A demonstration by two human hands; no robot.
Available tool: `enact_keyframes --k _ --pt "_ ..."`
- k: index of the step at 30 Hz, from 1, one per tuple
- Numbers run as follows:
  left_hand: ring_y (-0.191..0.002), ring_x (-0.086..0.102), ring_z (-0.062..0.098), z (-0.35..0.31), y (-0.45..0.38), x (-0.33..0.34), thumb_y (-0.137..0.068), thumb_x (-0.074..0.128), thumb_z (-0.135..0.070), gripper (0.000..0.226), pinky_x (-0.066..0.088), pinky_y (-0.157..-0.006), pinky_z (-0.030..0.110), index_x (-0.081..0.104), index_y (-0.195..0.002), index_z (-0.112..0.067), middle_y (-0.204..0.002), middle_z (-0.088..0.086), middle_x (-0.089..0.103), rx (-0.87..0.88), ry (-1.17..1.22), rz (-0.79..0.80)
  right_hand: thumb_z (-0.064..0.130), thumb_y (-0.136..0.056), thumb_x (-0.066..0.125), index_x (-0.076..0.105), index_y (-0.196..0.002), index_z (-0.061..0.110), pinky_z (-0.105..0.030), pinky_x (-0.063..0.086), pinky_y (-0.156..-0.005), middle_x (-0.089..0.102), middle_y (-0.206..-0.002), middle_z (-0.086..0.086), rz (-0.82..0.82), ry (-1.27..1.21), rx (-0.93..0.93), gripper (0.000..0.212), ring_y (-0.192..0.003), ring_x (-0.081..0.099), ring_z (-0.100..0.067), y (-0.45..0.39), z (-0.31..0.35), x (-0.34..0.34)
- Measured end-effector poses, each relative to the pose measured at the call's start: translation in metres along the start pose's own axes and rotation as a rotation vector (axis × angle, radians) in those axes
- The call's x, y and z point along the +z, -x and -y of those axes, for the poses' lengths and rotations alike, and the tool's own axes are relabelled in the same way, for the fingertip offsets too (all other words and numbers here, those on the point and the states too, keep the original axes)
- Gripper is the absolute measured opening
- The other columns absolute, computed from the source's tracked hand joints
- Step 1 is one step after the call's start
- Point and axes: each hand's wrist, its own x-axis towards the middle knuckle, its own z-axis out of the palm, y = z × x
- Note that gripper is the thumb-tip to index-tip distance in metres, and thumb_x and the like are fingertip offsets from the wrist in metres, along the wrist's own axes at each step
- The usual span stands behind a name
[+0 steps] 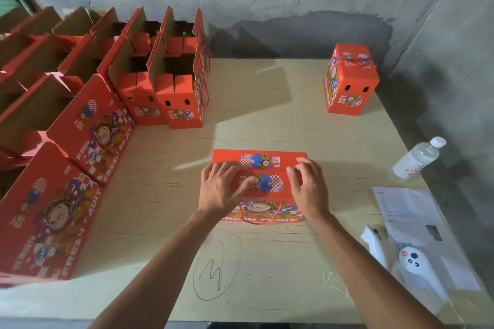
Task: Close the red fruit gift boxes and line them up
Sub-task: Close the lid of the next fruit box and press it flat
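Honestly light, stiff red printed cardboard gift box | left hand flat, right hand loosely curled — both pressing lid | probably grab by side walls, not red cord handle

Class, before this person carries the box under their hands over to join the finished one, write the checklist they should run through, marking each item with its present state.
1. Top flaps of the red printed cardboard gift box lie flat and closed: ok.
2. Left hand presses flat on the top: ok.
3. Right hand has a firm grip: not ok, its fingers only rest curled on the top.
4. Red cord handle hangs free down the front: ok.
5. Bare tabletop beside the closed red gift box at the far right for lining up: ok.
6. Flaps locked inside: cannot tell.
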Motion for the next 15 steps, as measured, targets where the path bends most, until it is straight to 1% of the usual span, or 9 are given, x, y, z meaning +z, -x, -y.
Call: enact_keyframes --k 1,3,5,8,10,11,13,14,15 --pt "-0.117 0.057 0.011 -0.002 -0.002 0.001 -0.095 0.058 -0.064 0.038 0.033 -0.109 0.04 0.071 -0.112 -0.032 -0.121 -0.019 0.064 -0.045 0.031 -0.038 0.022 -0.1 0.068 0.068 -0.094 0.001 -0.044 0.057 -0.089 0.067 -0.126 -0.014 0.024 -0.011 0.028 0.022 -0.12 0.06 -0.032 0.0 0.001 -0.001" --pt "-0.119 0.059 0.012 -0.006 -0.008 0.005 -0.099 0.062 -0.047 0.023 0.035 -0.108 0.04 0.076 -0.102 -0.029 -0.123 -0.017 0.067 -0.132 0.055 -0.081 0.029 -0.101 0.065 0.067 -0.094 0.005 -0.041 0.055 -0.093 0.061 -0.138 -0.012 0.079 -0.034 0.088 0.026 -0.129 0.055 -0.029 0.0 0.001 -0.003" --pt "-0.128 0.054 0.012 -0.007 -0.014 0.007 -0.097 0.064 -0.044 0.021 0.032 -0.11 0.041 0.078 -0.094 -0.028 -0.13 -0.016 0.065 -0.222 0.08 -0.053 0.037 -0.103 0.06 0.065 -0.094 0.009 -0.038 0.051 -0.094 0.051 -0.151 -0.009 0.143 -0.078 0.164 0.03 -0.137 0.049 -0.026 -0.004 -0.001 -0.003" --pt "-0.142 0.035 0.011 -0.008 -0.02 0.004 -0.096 0.064 -0.046 0.023 0.028 -0.112 0.054 0.078 -0.091 -0.028 -0.142 -0.015 0.057 -0.329 0.148 0.049 0.044 -0.103 0.055 0.061 -0.093 0.012 -0.032 0.046 -0.089 0.035 -0.162 -0.006 0.255 -0.173 0.246 0.035 -0.145 0.04 -0.017 -0.011 -0.006 -0.004" --pt "-0.143 0.031 0.008 -0.007 -0.024 0.002 -0.096 0.063 -0.044 0.023 0.029 -0.112 0.062 0.078 -0.092 -0.027 -0.144 -0.014 0.055 -0.326 0.159 0.089 0.043 -0.103 0.057 0.061 -0.09 0.011 -0.029 0.043 -0.088 0.029 -0.165 -0.005 0.324 -0.234 0.25 0.035 -0.147 0.034 -0.012 -0.018 -0.011 -0.007" --pt "-0.144 0.031 0.009 -0.007 -0.026 0.0 -0.097 0.062 -0.043 0.023 0.027 -0.112 0.065 0.077 -0.093 -0.026 -0.145 -0.013 0.054 -0.303 0.149 0.121 0.043 -0.103 0.057 0.061 -0.089 0.011 -0.026 0.041 -0.087 0.026 -0.166 -0.005 0.36 -0.254 0.248 0.035 -0.148 0.033 -0.012 -0.021 -0.012 -0.009" --pt "-0.15 0.029 0.013 -0.006 -0.03 -0.001 -0.102 0.056 -0.039 0.026 0.012 -0.117 0.071 0.076 -0.093 -0.025 -0.15 -0.014 0.051 -0.234 0.11 0.206 0.041 -0.103 0.057 0.064 -0.089 0.011 -0.021 0.036 -0.089 0.023 -0.168 -0.005 0.419 -0.276 0.227 0.034 -0.146 0.034 -0.01 -0.026 -0.014 -0.012" --pt "-0.15 0.03 0.015 -0.006 -0.031 -0.001 -0.103 0.054 -0.037 0.028 0.008 -0.118 0.072 0.075 -0.091 -0.025 -0.15 -0.014 0.052 -0.198 0.099 0.222 0.04 -0.103 0.057 0.065 -0.09 0.011 -0.02 0.032 -0.091 0.023 -0.168 -0.005 0.438 -0.29 0.217 0.033 -0.143 0.036 -0.008 -0.027 -0.013 -0.012" --pt "-0.148 0.034 0.015 -0.005 -0.031 -0.001 -0.103 0.054 -0.037 0.028 0.008 -0.118 0.072 0.075 -0.089 -0.025 -0.148 -0.014 0.054 -0.17 0.094 0.217 0.04 -0.102 0.059 0.067 -0.089 0.011 -0.017 0.03 -0.092 0.024 -0.168 -0.004 0.445 -0.307 0.214 0.032 -0.141 0.038 -0.006 -0.027 -0.012 -0.012"
